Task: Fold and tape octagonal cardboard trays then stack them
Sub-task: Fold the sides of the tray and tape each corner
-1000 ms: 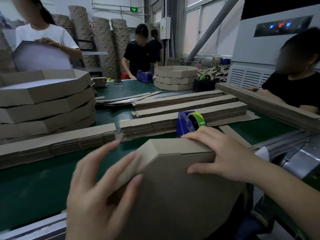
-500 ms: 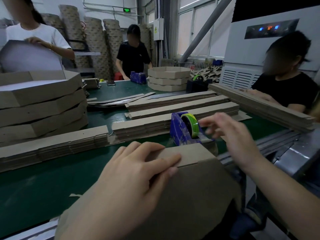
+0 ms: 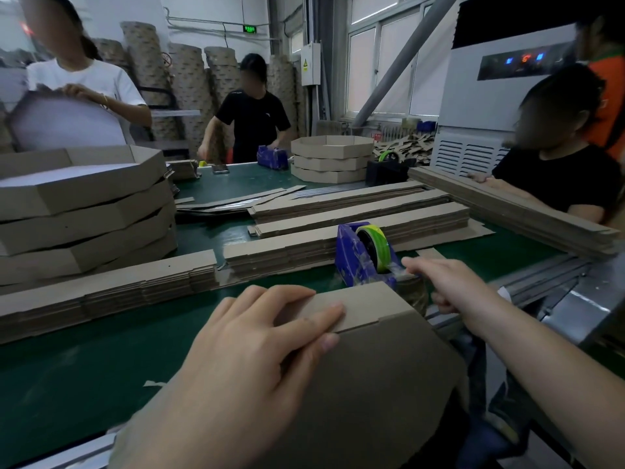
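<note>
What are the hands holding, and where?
The left hand presses the folded top edge of the cardboard tray. Right hand at the tape dispenser: grip unclear.

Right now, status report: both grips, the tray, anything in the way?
Left grip presses tray flap flat. Right grip at tape dispenser, hold unclear. Nothing blocking.
</note>
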Available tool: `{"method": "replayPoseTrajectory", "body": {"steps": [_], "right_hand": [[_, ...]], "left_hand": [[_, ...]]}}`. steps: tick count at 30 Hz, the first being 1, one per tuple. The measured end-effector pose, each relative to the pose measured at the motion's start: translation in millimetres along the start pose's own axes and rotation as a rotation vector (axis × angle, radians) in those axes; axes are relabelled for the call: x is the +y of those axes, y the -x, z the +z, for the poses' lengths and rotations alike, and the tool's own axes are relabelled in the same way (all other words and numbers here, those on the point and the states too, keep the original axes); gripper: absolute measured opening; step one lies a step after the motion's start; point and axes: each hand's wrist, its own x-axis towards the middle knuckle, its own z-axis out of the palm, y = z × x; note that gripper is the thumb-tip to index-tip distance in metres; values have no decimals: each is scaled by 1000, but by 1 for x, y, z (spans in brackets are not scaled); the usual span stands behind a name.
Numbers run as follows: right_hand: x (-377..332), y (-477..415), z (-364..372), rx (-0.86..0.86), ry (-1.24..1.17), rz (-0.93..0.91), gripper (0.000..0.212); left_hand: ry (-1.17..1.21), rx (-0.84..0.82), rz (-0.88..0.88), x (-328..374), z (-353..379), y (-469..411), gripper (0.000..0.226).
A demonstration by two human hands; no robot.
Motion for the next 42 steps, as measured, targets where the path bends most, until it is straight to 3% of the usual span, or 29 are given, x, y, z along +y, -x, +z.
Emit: {"method": "replayPoseTrajectory", "body": {"steps": [5,10,14,17,19,23,25,28,33,37,42], "right_hand": [[-3,3,8,28,-207,94,14],[-13,8,12,77,-469,164,14],[-3,14,13,104,-636,95,13],[14,22,12,77,-711,-8,28],[20,26,10,87,-582,-74,32],[23,26,-3,230,230,-243,35],[19,31,-9,323,346,-348,34],[1,50,-12,306,71,-478,20],[-30,112,12,73,-322,-586,14],[-33,143,40,-147,-518,-384,29],[-29,147,58,-80,-563,-196,38]], "left_hand": [[-6,9,-3,-1,-1,1,37],[-5,20,-12,-1,-2,4,36],[-2,24,-13,-3,-3,5,37],[9,24,-11,-3,-3,6,36],[17,25,-11,-2,-3,5,36],[40,27,-14,0,-2,4,37],[37,33,-11,0,-2,3,37],[26,38,-12,1,-2,1,36],[19,44,3,3,1,-3,29],[11,43,5,4,2,-4,31],[4,29,30,4,2,-3,33]]}}
